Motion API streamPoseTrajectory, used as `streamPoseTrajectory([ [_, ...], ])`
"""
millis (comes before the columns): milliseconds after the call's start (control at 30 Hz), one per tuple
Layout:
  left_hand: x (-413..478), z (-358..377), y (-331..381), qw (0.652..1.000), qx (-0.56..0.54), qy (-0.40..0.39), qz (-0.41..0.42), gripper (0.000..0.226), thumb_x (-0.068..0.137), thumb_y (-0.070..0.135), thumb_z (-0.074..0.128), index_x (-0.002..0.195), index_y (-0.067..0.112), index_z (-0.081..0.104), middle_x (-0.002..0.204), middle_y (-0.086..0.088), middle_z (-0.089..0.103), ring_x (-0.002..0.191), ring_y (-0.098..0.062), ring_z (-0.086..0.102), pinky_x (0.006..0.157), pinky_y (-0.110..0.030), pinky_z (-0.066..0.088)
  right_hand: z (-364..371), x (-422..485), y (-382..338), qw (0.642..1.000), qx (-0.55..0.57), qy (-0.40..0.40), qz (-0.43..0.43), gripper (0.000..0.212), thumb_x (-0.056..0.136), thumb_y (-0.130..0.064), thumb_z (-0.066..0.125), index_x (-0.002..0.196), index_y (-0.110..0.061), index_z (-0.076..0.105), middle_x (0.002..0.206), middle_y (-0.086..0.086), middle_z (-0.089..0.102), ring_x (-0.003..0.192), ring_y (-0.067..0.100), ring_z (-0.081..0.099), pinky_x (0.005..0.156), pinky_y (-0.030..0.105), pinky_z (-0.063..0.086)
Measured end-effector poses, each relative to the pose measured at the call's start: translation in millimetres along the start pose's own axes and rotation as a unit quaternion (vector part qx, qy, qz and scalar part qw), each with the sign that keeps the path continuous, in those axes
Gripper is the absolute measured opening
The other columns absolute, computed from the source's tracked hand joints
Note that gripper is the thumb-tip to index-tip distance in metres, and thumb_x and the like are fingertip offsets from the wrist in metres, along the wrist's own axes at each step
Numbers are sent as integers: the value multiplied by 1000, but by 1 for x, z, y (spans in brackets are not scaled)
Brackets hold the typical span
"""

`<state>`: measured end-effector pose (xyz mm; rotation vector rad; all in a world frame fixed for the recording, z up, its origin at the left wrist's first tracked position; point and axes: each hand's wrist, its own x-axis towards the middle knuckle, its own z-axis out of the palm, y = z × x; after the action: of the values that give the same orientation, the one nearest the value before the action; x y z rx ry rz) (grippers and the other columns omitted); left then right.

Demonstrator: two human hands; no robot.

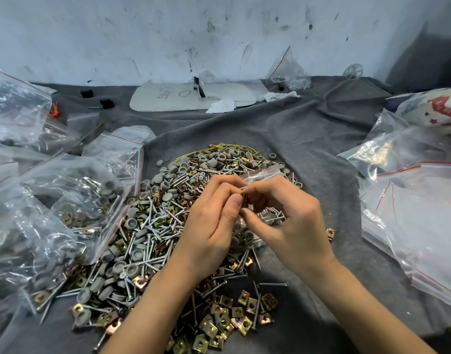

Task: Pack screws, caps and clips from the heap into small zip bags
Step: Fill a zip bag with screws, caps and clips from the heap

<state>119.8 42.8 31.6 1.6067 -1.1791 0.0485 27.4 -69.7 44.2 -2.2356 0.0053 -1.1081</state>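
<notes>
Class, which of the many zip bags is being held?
The small zip bag above the heap, pinched between left hand and right hand; the other bags lie untouched.

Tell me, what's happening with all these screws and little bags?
A person is packing small hardware. The left grip and right grip together pinch a small clear zip bag with a red strip above the mixed heap of silver screws, grey round caps and brass square clips. Filled clear bags lie left.

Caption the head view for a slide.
The left hand and right hand pinch a small zip bag above the heap of screws, caps and clips on grey cloth.
</notes>
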Motion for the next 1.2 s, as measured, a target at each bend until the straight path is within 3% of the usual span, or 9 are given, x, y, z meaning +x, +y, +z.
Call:
streamPoseTrajectory([
  [67, 0, -2, 0, 999, 22, 8, 22, 30, 98, 23, 39, 99, 3, 61, 110, -3, 56, 106, -8, 55, 92, -19, 43, -1, 2, 0, 999, -40, 8, -15, 20, 75, -5, 74, 94, -4, 67, 85, 1, 64, 75, 7, 59, 71, 14, 49],
  [133, 0, -4, -1, 998, 34, 7, 49, 26, 95, 21, 44, 109, 5, 60, 111, -4, 57, 107, -11, 56, 93, -26, 48, -5, 3, 1, 998, -66, 6, -23, 20, 74, -3, 75, 93, -3, 67, 84, 1, 64, 73, 5, 57, 71, 11, 46],
  [200, 1, -5, -2, 997, 37, 9, 72, 26, 93, 18, 50, 115, 5, 59, 112, -6, 58, 107, -14, 58, 91, -33, 52, -9, 5, 3, 996, -86, -10, -28, 22, 73, -2, 76, 93, -3, 67, 83, 2, 64, 71, 7, 58, 70, 13, 48],
  [300, 2, -4, -4, 991, 74, 26, 106, 24, 92, 15, 56, 111, 1, 64, 111, -7, 61, 106, -14, 60, 89, -33, 53, -15, 8, 3, 994, -100, -38, -28, 21, 72, -5, 76, 92, -2, 68, 81, 1, 66, 68, 7, 59, 68, 15, 50],
  [600, 2, -6, -4, 984, 99, 52, 135, 18, 92, 11, 57, 101, -2, 65, 107, -8, 64, 102, -15, 62, 88, -28, 52, -20, 15, -5, 996, -14, -81, 38, 18, 74, -9, 74, 91, -5, 70, 78, 0, 68, 67, 9, 63, 65, 27, 55],
  [800, -1, -1, -5, 985, 100, 68, 124, 16, 92, 6, 52, 100, -5, 61, 107, -10, 60, 102, -13, 59, 89, -23, 50, -12, 19, -11, 991, 17, -90, 96, 11, 71, -12, 68, 81, -9, 65, 68, 2, 61, 62, 14, 57, 61, 33, 50],
  [933, -2, 0, -5, 983, 105, 85, 127, 17, 92, 5, 50, 102, -6, 60, 107, -10, 59, 103, -13, 57, 92, -19, 46, -4, 16, -14, 976, 93, -69, 187, 19, 69, -11, 68, 78, -25, 59, 62, 1, 57, 56, 10, 52, 56, 21, 45],
  [1067, -1, -4, -5, 981, 105, 108, 123, 16, 93, 5, 53, 103, -6, 61, 107, -10, 61, 103, -14, 59, 90, -22, 48, 1, 15, -14, 945, 209, -50, 248, 16, 71, -11, 67, 81, -22, 62, 63, -6, 64, 59, 4, 57, 60, 19, 48],
  [1200, -1, -5, -3, 983, 87, 113, 120, 17, 92, 8, 57, 104, -3, 63, 107, -9, 62, 103, -14, 61, 86, -24, 51, 0, 14, -14, 944, 221, -32, 243, 20, 75, -5, 69, 84, -21, 63, 68, -3, 66, 65, 6, 62, 65, 22, 51],
])
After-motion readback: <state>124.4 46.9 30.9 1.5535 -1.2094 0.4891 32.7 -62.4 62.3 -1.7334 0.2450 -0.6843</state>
